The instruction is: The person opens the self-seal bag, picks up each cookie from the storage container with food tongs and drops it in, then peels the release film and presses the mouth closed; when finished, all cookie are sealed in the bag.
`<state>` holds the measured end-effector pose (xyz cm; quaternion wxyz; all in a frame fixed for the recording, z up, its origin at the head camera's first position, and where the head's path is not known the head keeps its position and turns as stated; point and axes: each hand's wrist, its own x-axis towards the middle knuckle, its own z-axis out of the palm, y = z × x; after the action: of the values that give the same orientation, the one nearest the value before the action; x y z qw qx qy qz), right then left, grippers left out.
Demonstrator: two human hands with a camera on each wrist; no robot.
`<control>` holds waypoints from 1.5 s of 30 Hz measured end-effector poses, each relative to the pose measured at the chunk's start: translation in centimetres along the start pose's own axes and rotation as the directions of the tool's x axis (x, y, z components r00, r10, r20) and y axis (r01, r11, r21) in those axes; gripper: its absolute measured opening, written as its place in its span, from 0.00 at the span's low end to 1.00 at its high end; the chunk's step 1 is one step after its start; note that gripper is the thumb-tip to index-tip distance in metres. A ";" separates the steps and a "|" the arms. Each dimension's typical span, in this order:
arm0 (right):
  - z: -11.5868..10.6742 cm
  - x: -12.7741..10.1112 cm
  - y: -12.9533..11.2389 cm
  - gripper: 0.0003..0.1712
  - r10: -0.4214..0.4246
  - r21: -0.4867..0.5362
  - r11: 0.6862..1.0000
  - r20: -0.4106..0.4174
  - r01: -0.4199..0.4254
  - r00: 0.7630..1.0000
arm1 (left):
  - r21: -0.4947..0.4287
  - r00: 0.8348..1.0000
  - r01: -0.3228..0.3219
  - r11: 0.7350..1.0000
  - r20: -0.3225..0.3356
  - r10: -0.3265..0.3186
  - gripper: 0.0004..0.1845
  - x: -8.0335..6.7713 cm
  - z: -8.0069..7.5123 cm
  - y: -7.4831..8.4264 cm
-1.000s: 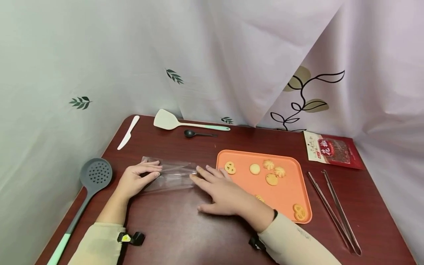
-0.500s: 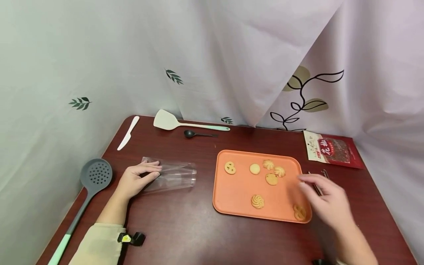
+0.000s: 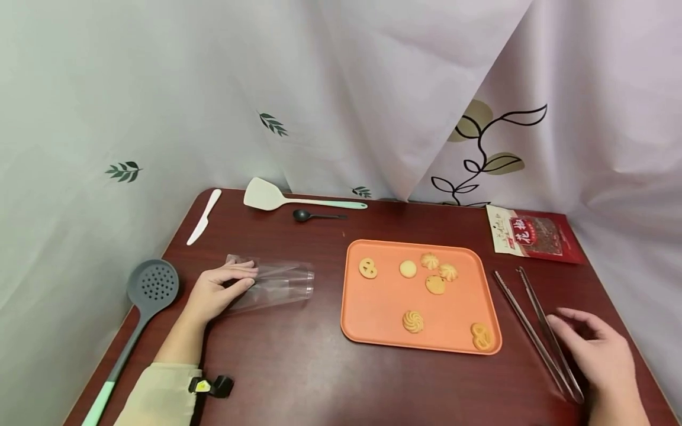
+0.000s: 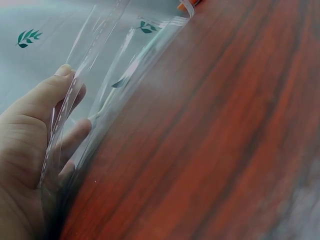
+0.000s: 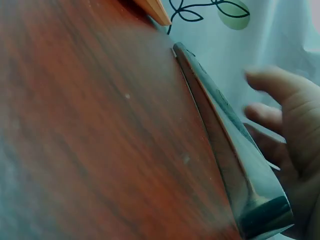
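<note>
Your left hand [image 3: 215,291] pinches the clear plastic bag [image 3: 272,283] flat on the dark red table [image 3: 298,378]. Your right hand [image 3: 604,361], fingers spread, reaches the long metal tongs [image 3: 538,334]. Next, it seems, close round both arms.

Head view looks down over the whole table [image 3: 319,378]; both wrist views skim its surface closely.

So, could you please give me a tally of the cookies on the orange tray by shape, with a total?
Pretzel-shaped cookies: 2 (the other)
Swirl rosette cookies: 3 (also and)
Plain round cookies: 2 (the other)
Total on the orange tray: 7
</note>
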<state>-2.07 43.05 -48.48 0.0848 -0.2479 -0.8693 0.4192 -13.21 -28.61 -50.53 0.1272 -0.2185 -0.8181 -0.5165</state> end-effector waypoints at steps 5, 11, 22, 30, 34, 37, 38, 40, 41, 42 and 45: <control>0.6 0.2 0.8 0.38 -0.307 -0.219 0.913 0.188 0.344 0.933 | -0.004 1.000 -0.004 1.000 0.006 0.004 0.15 0.0 -0.1 0.2; 1.0 0.3 -0.1 0.42 -0.300 -0.339 0.872 0.199 0.353 0.933 | -0.015 1.000 -0.015 1.000 0.003 0.015 0.15 -0.1 -0.4 0.2; 0.6 0.2 -1.5 0.45 -0.251 -0.513 0.783 0.256 0.352 0.933 | 0.004 1.000 -0.011 1.000 0.000 0.011 0.15 -0.1 -0.4 0.1; 1.3 0.5 -1.0 0.28 -0.382 -0.491 0.774 0.142 0.401 0.913 | 0.016 1.000 -0.001 1.000 0.003 0.001 0.15 -0.1 -0.3 0.2; 1.4 0.7 -1.1 0.25 -0.398 -0.468 0.784 0.124 0.407 0.909 | 0.006 1.000 -0.012 1.000 0.006 0.012 0.15 -0.3 -0.4 0.0; 1.5 0.7 -1.4 0.26 -0.377 -0.433 0.816 0.105 0.384 0.920 | -0.004 1.000 -0.027 1.000 0.009 0.027 0.16 -0.4 -0.3 -0.1; 1.6 0.7 -1.5 0.27 -0.372 -0.417 0.827 0.095 0.376 0.923 | -0.003 1.000 -0.025 1.000 0.010 0.025 0.16 -0.3 -0.3 -0.1; 1.7 0.5 -1.8 0.29 -0.363 -0.391 0.848 0.066 0.358 0.930 | 0.000 1.000 -0.021 1.000 0.011 0.021 0.15 -0.2 -0.2 0.0; 1.8 0.3 -2.0 0.29 -0.368 -0.377 0.855 0.043 0.357 0.929 | 0.002 1.000 -0.022 1.000 0.011 0.022 0.15 -0.2 -0.2 0.0; 2.0 0.2 -2.3 0.29 -0.383 -0.362 0.859 0.018 0.363 0.924 | 0.004 1.000 -0.023 1.000 0.013 0.023 0.15 -0.2 -0.1 0.0; 3.2 -0.3 -3.2 0.26 -0.449 -0.324 0.852 -0.045 0.413 0.892 | 0.008 1.000 -0.022 1.000 0.020 0.022 0.15 -0.1 0.0 0.1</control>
<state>-4.11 39.07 -48.00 0.1889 -0.0811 -0.9502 0.2344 -13.07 -28.59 -50.47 0.1257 -0.2320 -0.8189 -0.5098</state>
